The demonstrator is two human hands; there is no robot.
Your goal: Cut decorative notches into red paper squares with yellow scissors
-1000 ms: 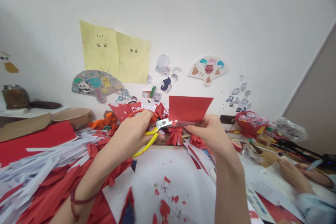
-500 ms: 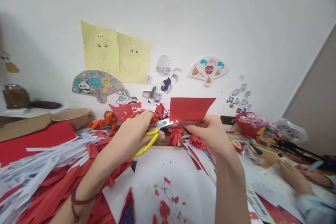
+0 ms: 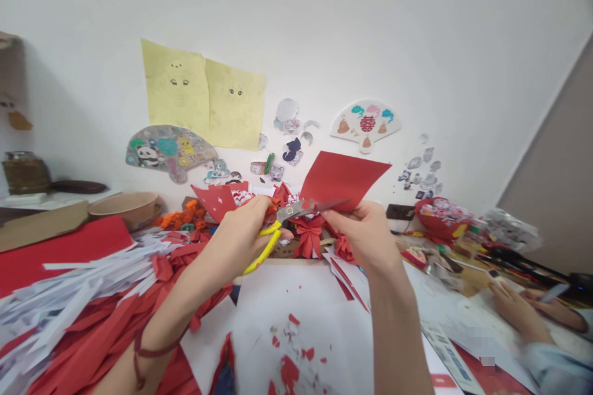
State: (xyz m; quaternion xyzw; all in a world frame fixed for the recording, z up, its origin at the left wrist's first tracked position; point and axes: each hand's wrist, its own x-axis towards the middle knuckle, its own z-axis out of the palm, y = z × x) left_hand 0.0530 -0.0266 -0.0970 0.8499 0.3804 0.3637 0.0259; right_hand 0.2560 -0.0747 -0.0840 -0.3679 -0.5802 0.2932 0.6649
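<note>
My left hand (image 3: 248, 222) is closed around the yellow handles of a pair of scissors (image 3: 267, 253). Their metal blades point right and reach the lower edge of a sheet of red paper (image 3: 345, 178). My right hand (image 3: 364, 228) pinches that sheet near its bottom edge, thumb toward me, holding it raised and tilted above the desk. Right below the blades sits a folded red paper piece (image 3: 309, 237). Small red paper scraps (image 3: 290, 370) lie scattered on the white sheet (image 3: 264, 302) under my hands.
Red and white paper strips (image 3: 92, 321) heap up on the left. A tan bowl (image 3: 124, 210) stands behind them, near orange pieces (image 3: 185, 216). At the right, another person's hands (image 3: 521, 308) hold something small. A paper-filled red container (image 3: 442, 219) stands by the wall.
The red sheet has tilted, its right side lifting and turning. The scissors' blades now show longer against it. My right hand has shifted slightly left.
</note>
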